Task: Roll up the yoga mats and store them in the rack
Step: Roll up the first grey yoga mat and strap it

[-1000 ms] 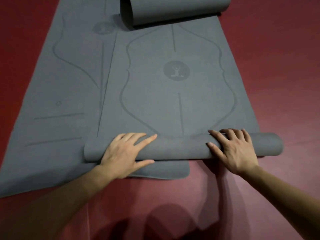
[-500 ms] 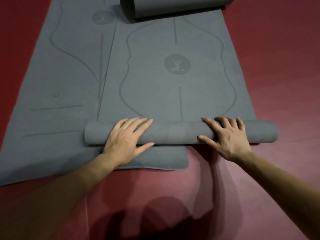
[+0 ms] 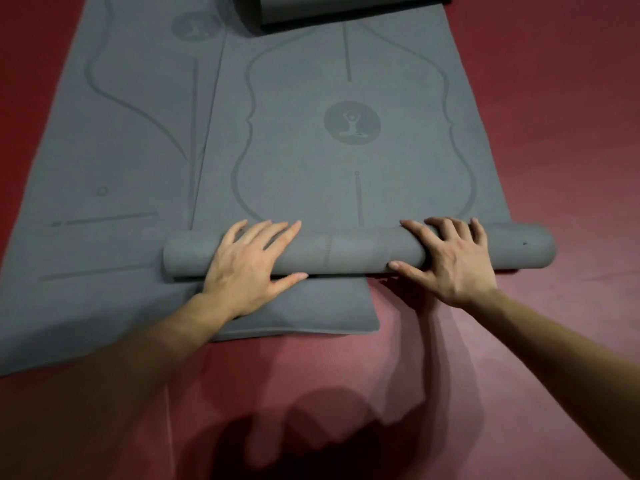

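Head view: a grey yoga mat (image 3: pixel 346 161) lies lengthwise on the red floor (image 3: pixel 554 133), and its near end is wound into a tight roll (image 3: pixel 360 251) lying crosswise. The left hand (image 3: pixel 242 268) rests flat on the left part of the roll, fingers straight and spread, thumb at the near lower edge. The right hand (image 3: pixel 453 261) sits on the right part, its fingers bent over the top toward the far side and its thumb against the near side, so it clasps the roll. The two hands are well apart.

A second mat (image 3: pixel 104 150) lies flat underneath, showing to the left and at the near edge. Another grey roll (image 3: pixel 329 8) lies across the far end; which mat it belongs to cannot be told.
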The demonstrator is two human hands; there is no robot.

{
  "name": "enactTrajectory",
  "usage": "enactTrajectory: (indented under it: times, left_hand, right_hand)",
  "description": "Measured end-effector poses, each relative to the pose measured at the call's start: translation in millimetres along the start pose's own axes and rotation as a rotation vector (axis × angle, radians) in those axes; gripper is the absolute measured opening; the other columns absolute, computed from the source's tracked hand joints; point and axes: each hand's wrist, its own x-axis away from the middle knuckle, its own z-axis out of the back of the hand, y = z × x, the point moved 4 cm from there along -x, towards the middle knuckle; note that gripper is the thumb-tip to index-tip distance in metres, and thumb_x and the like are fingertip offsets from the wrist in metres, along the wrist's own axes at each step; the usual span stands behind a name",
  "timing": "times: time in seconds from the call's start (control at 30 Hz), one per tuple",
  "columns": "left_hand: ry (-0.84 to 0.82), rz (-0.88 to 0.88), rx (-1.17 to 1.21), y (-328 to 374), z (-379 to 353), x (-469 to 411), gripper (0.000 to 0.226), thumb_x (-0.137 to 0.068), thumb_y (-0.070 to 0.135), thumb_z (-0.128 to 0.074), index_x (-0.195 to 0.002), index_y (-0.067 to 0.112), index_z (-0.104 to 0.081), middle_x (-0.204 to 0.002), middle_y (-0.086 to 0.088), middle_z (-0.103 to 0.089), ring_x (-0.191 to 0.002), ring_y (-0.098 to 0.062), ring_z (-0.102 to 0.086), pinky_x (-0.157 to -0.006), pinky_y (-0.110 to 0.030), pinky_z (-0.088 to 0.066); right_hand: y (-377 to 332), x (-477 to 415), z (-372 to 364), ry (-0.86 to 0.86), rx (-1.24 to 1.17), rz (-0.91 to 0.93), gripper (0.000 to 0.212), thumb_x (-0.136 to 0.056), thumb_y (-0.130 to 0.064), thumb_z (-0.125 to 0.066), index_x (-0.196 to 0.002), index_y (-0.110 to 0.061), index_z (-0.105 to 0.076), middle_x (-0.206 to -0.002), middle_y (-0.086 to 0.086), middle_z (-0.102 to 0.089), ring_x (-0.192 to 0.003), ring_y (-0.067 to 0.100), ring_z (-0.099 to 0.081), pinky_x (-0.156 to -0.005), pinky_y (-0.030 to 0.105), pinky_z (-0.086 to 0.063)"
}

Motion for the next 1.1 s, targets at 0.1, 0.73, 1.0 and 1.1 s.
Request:
enactTrajectory:
  times: [0.1,0.73,1.0,1.1]
  left_hand:
    - [-0.064,0.0,-0.046,-4.5,-2.5,-9.6,0.092,-0.083,0.085,-0.043,-0.154,0.026,-0.04,-0.141,0.001,-0.058,-0.13,-0.024,-0.055,-0.111,-0.047,-0.04]
    - [-0.054,-0.092,-0.083,16.9,11.7,31.0,0.088,-0.076,0.092,-0.034,-0.108,0.019,-0.071,-0.076,-0.001,-0.07,-0.068,-0.027,-0.071,-0.052,-0.034,-0.053]
    - [-0.131,-0.022,-0.019,15.2,20.8,33.6,0.089,-0.079,0.093,-0.034,-0.136,0.029,-0.06,-0.105,0.004,-0.071,-0.097,-0.023,-0.07,-0.081,-0.035,-0.055]
    - [0.019,-0.123,-0.027,21.8,26.4,38.8,0.077,-0.088,0.077,-0.049,-0.148,0.028,-0.052,-0.127,-0.006,-0.066,-0.116,-0.028,-0.063,-0.102,-0.044,-0.049]
  right_hand:
    - [1.8,-8.8,1.2,-0.005,-0.005,0.008,0.09,-0.079,-0.098,-0.024,-0.146,-0.042,-0.048,-0.129,0.004,-0.061,-0.125,0.032,-0.053,-0.117,0.058,-0.026]
    - [-12.0,53.2,18.4,-0.086,-0.016,0.043,0.086,-0.084,-0.094,-0.019,-0.139,-0.04,-0.056,-0.119,0.002,-0.066,-0.112,0.032,-0.06,-0.106,0.051,-0.038]
    - [-18.9,70.0,8.4,-0.02,0.001,0.01,0.083,-0.087,-0.09,-0.024,-0.146,-0.04,-0.053,-0.133,0.011,-0.06,-0.129,0.035,-0.052,-0.118,0.064,-0.023]
    - [-15.9,45.1,9.9,-0.073,0.013,-0.017,0.085,-0.085,-0.092,-0.017,-0.14,-0.04,-0.057,-0.122,0.003,-0.065,-0.118,0.032,-0.058,-0.115,0.062,-0.028]
